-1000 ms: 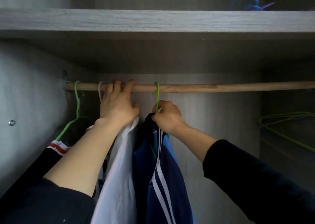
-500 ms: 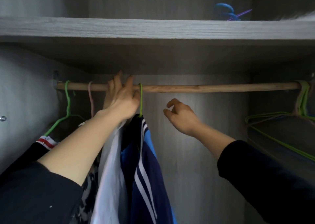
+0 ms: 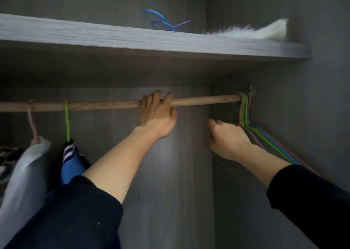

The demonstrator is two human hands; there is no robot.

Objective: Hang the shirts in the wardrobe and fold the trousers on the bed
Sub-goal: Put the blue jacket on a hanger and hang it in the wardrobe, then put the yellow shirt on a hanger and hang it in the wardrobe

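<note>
A wooden rod (image 3: pixel 106 104) runs across the wardrobe. My left hand (image 3: pixel 157 116) is wrapped around it near the middle. At the left a blue shirt with white stripes (image 3: pixel 72 159) hangs from a green hanger (image 3: pixel 66 119). Beside it a white shirt (image 3: pixel 28 169) hangs from a pink hanger (image 3: pixel 32 125). A bunch of empty hangers (image 3: pixel 245 112) hangs at the rod's right end. My right hand (image 3: pixel 227 140) is just below and left of them, fingers curled towards their necks; whether it grips them is hidden.
A grey shelf (image 3: pixel 151 42) sits above the rod, carrying blue and purple hangers (image 3: pixel 161 22) and something white and furry (image 3: pixel 265 31). The wardrobe's right wall (image 3: pixel 303 116) is close behind the empty hangers. A patterned garment (image 3: pixel 5 157) shows at the far left.
My view swung right. My right hand let go of the blue shirt's hanger and moved right to the empty hangers. My left hand slid right along the rod, away from the shirts.
</note>
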